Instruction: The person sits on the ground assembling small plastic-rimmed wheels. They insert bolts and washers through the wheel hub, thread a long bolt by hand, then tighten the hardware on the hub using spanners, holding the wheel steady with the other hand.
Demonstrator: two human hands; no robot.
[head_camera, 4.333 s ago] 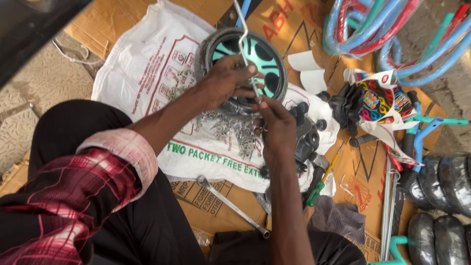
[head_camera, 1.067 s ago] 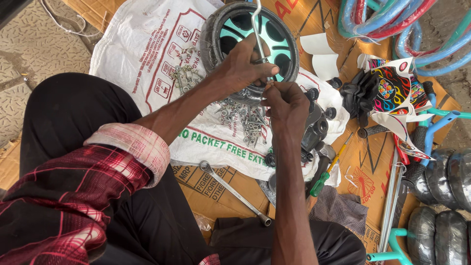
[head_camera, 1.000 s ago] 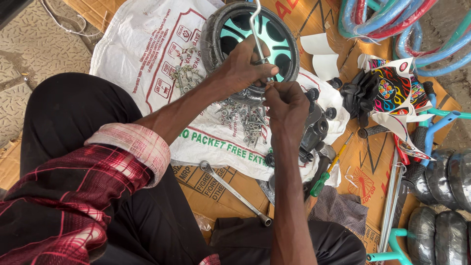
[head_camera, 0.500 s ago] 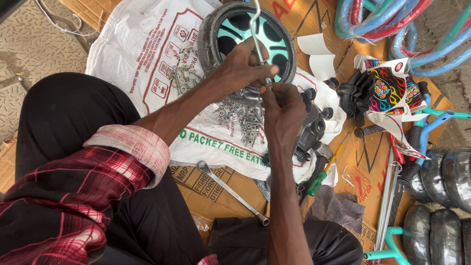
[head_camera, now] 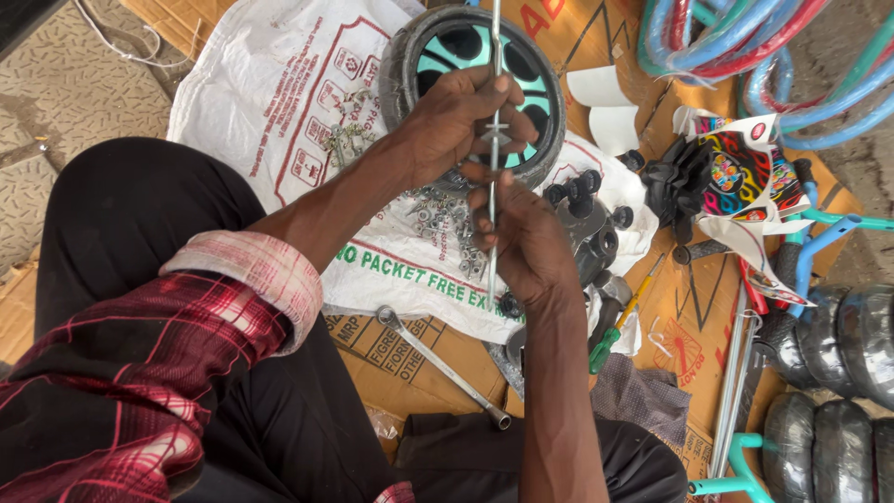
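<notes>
Two hands meet over a white woven sack (head_camera: pixel 279 112) spread on flattened cardboard (head_camera: pixel 400 363) on the floor, and that sack is the easiest landmark. At its left edge sits the person's knee in black trousers, with a rolled red plaid sleeve (head_camera: pixel 177 345) below it. Just off the sack's lower edge a long spanner (head_camera: pixel 442 365) lies slantwise on the cardboard. On the sack's middle a heap of small nuts and washers (head_camera: pixel 442 219) is scattered.

At the sack's top end lies a small black wheel (head_camera: pixel 475 79) with a teal hub. The left hand (head_camera: pixel 456 116) hovers above this wheel, its grip clenched around a thin metal rod (head_camera: pixel 494 140) that runs straight up out of the picture. The right hand (head_camera: pixel 521 242) sits just below the left, over the sack's right part, its fingertips pinching the same rod lower down; whether it also holds a small fitting I cannot tell.

Right of the sack lie black plastic parts (head_camera: pixel 591 219), a green-handled screwdriver (head_camera: pixel 619 321), and a bright printed sticker sheet (head_camera: pixel 745 182). Beyond that, coloured frame tubes (head_camera: pixel 745 47) are piled above, and more black wheels (head_camera: pixel 838 391) rest at the far lower corner.
</notes>
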